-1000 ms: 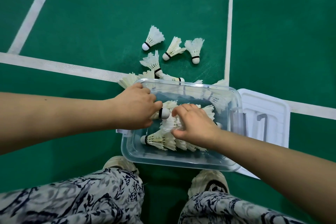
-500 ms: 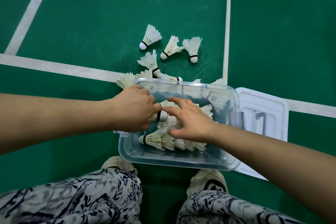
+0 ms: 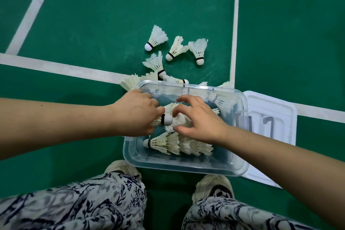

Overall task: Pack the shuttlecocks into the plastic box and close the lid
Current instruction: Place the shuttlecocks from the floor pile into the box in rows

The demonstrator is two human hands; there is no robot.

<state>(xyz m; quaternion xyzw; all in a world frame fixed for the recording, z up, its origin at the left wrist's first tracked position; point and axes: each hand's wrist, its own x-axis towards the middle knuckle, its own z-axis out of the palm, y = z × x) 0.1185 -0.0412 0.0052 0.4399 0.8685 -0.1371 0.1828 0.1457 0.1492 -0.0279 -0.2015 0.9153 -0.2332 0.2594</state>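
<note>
Reaching in over the box [image 3: 186, 169] from both sides. Gripping a shuttlecock [image 3: 166, 119] with the left hand [image 3: 135, 113], fingers curled round the feathers, cork poking out to the right. Hovering the right hand [image 3: 202, 120] just beside that cork, fingers bent and spread claw-like over the feathers, thumb lying low along the pile. No telling if actually pinching anything there. Holding both just above a nested row [image 3: 177, 143] lying on its side inside the box, near the close wall. Sitting on the green floor [image 3: 112, 15], that clear box, right in front of two shoes [image 3: 121, 168]. Lying beyond the far rim, more loose ones [image 3: 176, 48]: three well apart from the box, others crowding right against its far wall. Lying flat to the right, edge tucked under the box, a white lid [image 3: 283, 110].
</note>
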